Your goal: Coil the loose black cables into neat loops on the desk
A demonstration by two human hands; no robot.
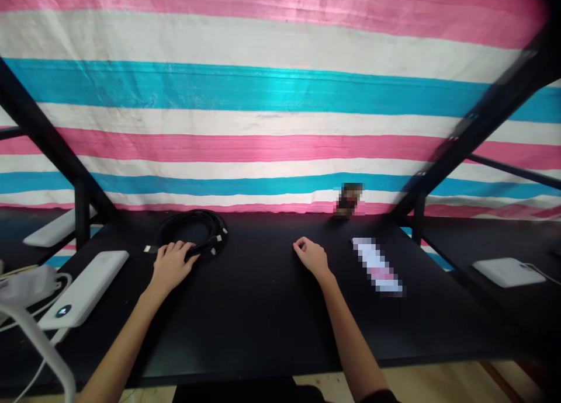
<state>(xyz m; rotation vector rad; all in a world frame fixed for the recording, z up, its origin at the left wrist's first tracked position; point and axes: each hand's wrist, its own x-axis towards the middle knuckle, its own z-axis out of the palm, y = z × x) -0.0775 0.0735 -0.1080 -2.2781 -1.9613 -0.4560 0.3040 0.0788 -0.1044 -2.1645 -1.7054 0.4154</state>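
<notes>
A coiled black cable [205,216] with metal-ended plugs lies toward the back left of the black table. My left hand [172,266] is closed over the near side of the coil, with the cable passing between thumb and fingers. One plug [149,249] sticks out to the left of that hand. Nearer the table's middle, my right hand [312,257] rests low over the surface with its fingers curled into a pinch. Whatever is between those fingertips, if anything, is too dark and small to make out.
A white power bank [85,289] with a lit display lies at left, beside a white charger [30,286] and a bent white tube [44,344]. A blurred-out phone-like thing [377,266] lies right. Black frame bars [473,122] slant upward before a striped sheet [263,87].
</notes>
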